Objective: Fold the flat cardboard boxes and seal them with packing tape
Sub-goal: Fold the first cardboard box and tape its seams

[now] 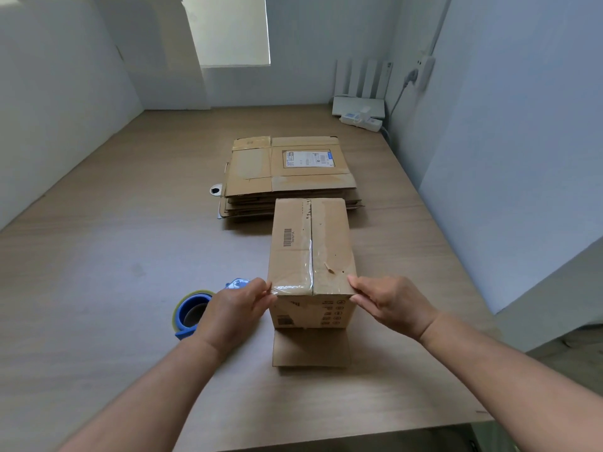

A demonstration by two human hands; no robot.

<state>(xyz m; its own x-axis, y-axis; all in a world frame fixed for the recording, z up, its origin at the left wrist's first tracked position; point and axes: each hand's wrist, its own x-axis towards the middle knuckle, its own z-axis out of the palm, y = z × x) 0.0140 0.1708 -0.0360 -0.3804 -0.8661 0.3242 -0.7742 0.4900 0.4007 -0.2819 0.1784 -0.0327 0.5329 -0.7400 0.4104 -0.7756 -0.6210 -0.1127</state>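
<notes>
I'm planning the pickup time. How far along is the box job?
Done: one box is folded up, with clear tape along its top seam. In hand: the left hand and right hand pinch its near top corners. Left: a flap lies open on the table at its base, and a stack of flat boxes waits behind.

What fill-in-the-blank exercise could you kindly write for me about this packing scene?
The left hand and right hand pinch the taped box at its near ____ corners.
The tape dispenser beside the left hand is ____.
The stack of flat boxes lies ____ the taped box, farther from the person.
Missing words: top; blue; behind.
</notes>
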